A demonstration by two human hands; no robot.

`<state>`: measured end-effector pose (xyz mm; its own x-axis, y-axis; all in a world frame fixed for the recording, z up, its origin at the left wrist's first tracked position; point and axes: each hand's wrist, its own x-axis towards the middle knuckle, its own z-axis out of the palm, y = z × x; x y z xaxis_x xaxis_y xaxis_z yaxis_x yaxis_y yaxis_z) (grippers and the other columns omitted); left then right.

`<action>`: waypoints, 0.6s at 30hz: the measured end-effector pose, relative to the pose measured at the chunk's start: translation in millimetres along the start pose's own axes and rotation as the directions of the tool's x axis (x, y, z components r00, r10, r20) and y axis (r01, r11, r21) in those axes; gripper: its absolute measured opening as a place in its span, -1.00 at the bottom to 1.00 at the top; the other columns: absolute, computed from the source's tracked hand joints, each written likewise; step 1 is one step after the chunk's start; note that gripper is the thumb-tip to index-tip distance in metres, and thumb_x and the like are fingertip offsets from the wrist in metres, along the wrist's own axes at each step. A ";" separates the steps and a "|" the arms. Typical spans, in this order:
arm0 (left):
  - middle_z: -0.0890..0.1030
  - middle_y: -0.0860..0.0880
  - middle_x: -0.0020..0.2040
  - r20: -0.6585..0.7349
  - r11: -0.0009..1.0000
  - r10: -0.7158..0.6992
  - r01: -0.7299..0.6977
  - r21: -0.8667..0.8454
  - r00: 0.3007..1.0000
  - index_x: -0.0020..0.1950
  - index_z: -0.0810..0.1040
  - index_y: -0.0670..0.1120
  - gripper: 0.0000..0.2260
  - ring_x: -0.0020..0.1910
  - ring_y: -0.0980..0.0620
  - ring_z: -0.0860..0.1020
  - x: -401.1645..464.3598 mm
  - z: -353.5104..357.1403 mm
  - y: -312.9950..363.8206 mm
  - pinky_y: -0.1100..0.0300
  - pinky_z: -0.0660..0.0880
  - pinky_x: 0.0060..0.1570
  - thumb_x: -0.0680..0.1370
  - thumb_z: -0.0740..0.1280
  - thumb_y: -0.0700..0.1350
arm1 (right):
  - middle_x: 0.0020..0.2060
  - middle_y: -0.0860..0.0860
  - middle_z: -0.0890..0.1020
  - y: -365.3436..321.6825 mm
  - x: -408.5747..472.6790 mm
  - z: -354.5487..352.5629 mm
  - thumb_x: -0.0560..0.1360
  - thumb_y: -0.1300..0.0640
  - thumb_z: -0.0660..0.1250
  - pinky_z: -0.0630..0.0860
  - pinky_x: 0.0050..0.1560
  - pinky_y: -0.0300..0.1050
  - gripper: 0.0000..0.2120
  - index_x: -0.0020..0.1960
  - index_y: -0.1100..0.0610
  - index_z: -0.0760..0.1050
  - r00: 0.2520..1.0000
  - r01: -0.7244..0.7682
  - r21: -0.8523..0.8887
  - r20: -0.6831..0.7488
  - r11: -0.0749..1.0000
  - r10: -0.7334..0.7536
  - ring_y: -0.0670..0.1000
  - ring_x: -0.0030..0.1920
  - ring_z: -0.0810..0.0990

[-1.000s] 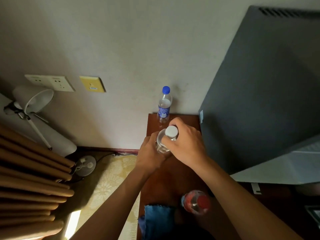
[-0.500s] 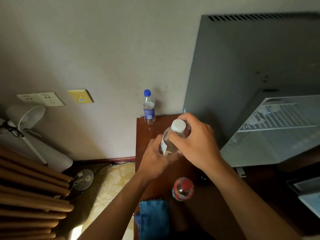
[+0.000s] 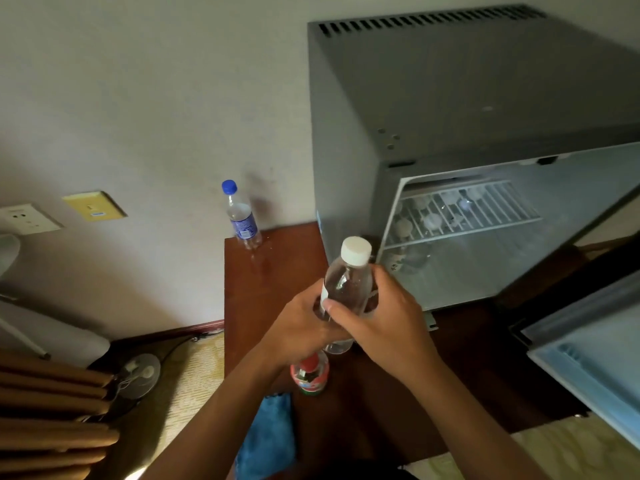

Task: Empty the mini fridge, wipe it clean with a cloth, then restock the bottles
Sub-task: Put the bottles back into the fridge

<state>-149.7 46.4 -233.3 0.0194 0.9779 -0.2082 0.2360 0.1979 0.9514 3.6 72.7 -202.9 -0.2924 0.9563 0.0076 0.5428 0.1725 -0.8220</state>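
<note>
A clear bottle with a white cap [image 3: 348, 282] is held over the wooden table [image 3: 277, 271]. My left hand [image 3: 298, 327] grips it from the left and my right hand [image 3: 384, 323] wraps it from the right. The grey mini fridge [image 3: 450, 98] stands at the right with its inside and wire shelf [image 3: 464, 209] showing; round bottle shapes sit behind the shelf. Its door [image 3: 595, 358] hangs open at the far right. A blue-capped bottle [image 3: 240, 216] stands by the wall. A red-capped bottle [image 3: 310, 374] stands below my hands, and a blue cloth [image 3: 270, 434] lies at the table's near edge.
Wall sockets [image 3: 29, 218] and a yellow plate [image 3: 95, 206] are on the wall at left. A small fan [image 3: 138, 375] sits on the floor beside wooden slats [image 3: 52, 410]. A patterned carpet [image 3: 187, 375] covers the floor left of the table.
My view has swung right, bringing the open fridge and its door into sight. Both hands have carried the clear bottle toward the fridge, and my right hand slid from its cap down to its body.
</note>
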 end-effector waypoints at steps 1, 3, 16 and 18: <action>0.68 0.01 0.09 0.007 1.000 -0.010 0.010 0.002 1.000 0.21 0.58 0.05 -0.52 0.12 0.00 0.64 0.9 6.2 0.5 -0.12 0.55 0.19 0.31 0.54 -0.08 | -0.06 -0.25 0.62 5.2 -1.5 -4.8 0.29 -0.28 0.44 0.58 0.01 -0.10 -0.54 0.12 -0.19 0.42 1.000 -0.015 0.013 -0.003 1.000 0.015 -0.24 -0.03 0.58; 0.69 0.00 0.08 0.016 1.000 -0.021 0.021 0.005 1.000 0.19 0.59 0.06 -0.53 0.11 -0.02 0.65 4.1 19.6 0.6 -0.15 0.55 0.18 0.31 0.55 -0.16 | -0.07 -0.24 0.63 15.7 -1.3 -13.3 0.28 -0.28 0.44 0.59 0.01 -0.09 -0.53 0.11 -0.18 0.42 0.999 -0.039 0.048 -0.007 0.998 0.039 -0.23 -0.04 0.60; 0.69 0.14 0.02 -0.005 0.996 -0.082 0.082 0.034 0.997 0.25 0.54 0.06 -0.50 0.00 0.20 0.65 34.5 104.0 10.2 0.26 0.57 0.02 0.35 0.58 -0.15 | 0.03 -0.18 0.65 97.3 9.3 -67.9 0.24 -0.14 0.50 0.63 0.07 0.00 -0.38 0.25 -0.19 0.38 0.978 -0.203 0.240 0.099 0.949 0.184 -0.16 0.05 0.64; 0.67 0.13 0.06 0.058 0.994 -0.099 0.095 0.057 0.993 0.26 0.51 0.10 -0.51 0.04 0.20 0.64 41.9 113.6 11.4 0.26 0.57 0.04 0.39 0.56 -0.15 | 0.01 -0.18 0.64 112.0 10.3 -73.3 0.27 -0.11 0.52 0.63 0.05 -0.03 -0.40 0.24 -0.18 0.37 0.977 -0.212 0.190 0.075 0.959 0.201 -0.18 0.02 0.64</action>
<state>-35.9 82.0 -256.9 0.0524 0.9480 -0.3140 0.2921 0.2861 0.9126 119.1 119.1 -253.2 -0.2351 0.9511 -0.2003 0.4324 -0.0822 -0.8979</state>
